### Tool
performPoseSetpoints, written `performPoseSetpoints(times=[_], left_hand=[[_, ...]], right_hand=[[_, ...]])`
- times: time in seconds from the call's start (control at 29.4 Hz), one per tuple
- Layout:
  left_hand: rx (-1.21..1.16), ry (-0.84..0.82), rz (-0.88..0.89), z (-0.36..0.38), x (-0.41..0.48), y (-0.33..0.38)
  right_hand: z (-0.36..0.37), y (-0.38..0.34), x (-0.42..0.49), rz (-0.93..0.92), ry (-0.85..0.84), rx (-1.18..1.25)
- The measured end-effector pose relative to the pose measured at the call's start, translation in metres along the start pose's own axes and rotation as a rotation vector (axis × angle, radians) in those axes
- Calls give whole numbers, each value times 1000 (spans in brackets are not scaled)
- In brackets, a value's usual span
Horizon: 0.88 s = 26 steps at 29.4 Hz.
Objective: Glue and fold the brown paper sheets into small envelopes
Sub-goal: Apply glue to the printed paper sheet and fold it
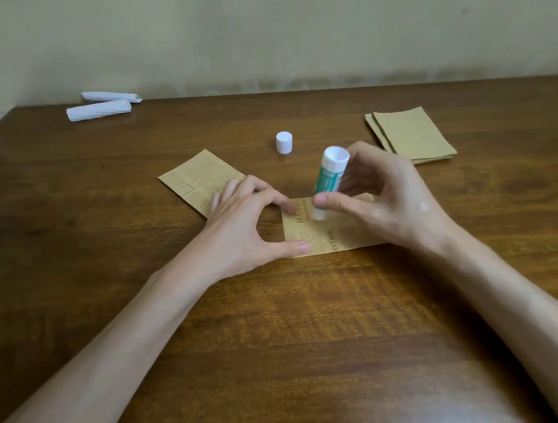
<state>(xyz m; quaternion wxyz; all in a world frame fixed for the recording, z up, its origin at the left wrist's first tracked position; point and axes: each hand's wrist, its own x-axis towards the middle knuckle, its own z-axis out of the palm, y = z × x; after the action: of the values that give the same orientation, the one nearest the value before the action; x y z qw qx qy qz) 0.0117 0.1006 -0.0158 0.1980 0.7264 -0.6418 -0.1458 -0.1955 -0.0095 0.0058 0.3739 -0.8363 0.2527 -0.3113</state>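
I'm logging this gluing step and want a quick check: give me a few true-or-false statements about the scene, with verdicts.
1. The right hand holds the glue stick tip-down on the printed sheet. True.
2. The white cap is on the glue stick. False: it stands on the table, apart from it.
3. The left hand presses the printed sheet's edge. True.
4. The stack of brown sheets lies left of the hands. False: it lies to their right.
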Motion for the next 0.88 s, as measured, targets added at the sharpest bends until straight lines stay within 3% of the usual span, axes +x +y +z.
performPoseSetpoints(times=[0.31,0.88], left_hand=[[4,-10,-4,-1,1,2],[3,-13,-11,0,1,1]], right_hand=[[1,-1,0,-57,-242,-193],[14,10,6,-77,-52,-285]])
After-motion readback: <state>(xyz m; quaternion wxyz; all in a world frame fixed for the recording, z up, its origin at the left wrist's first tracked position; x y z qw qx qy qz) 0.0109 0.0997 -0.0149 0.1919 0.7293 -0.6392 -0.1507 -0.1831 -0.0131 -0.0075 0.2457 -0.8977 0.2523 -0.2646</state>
